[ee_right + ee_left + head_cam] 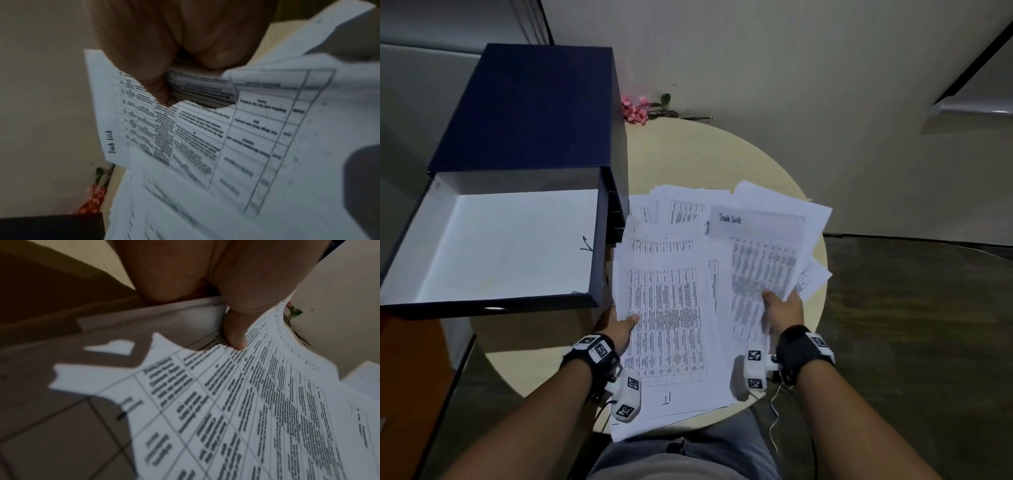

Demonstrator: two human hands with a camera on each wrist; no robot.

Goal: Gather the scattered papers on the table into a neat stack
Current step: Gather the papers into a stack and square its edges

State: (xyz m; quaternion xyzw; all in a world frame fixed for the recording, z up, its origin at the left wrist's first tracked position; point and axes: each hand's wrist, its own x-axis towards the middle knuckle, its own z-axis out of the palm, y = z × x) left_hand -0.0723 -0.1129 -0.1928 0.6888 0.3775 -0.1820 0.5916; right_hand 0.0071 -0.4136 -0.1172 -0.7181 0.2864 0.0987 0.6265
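White papers [667, 308] pinched by both hands' thumbs.

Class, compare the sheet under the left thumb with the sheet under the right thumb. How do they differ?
The left sheet shows a crisp dark-lined table, held by the left hand. The right sheet has a handwritten-style title and a grey shaded table, held by the right hand. It lies further from the person. Both are white printed pages.

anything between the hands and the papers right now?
No. The left hand and right hand each already grip a bunch of the papers, thumbs on top. The open blue box sits off to the left, clear.
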